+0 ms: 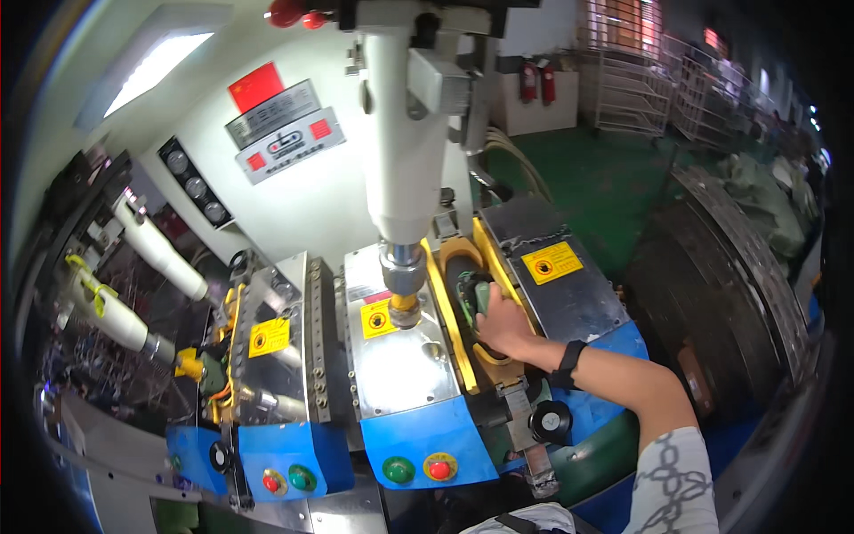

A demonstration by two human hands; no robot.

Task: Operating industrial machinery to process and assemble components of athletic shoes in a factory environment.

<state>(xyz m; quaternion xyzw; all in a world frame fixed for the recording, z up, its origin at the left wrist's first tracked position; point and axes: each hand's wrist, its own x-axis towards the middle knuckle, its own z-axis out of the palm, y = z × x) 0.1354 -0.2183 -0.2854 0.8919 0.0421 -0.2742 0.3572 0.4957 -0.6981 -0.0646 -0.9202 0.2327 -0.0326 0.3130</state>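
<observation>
My right hand, with a black band on its wrist, reaches from the lower right into a yellow-sided slot of the press. Its fingers are closed round a dark green shoe, partly hidden by the hand. The shoe lies inside a yellow, rounded holder. Just left of this slot hangs a thick white press arm with a metal and yellow tip. My left hand is not in view.
Another green shoe with orange edging sits at the left station beneath a second white press arm. Green and red buttons line the blue front panels. A black round knob stands below my right hand. Wire racks stand far right.
</observation>
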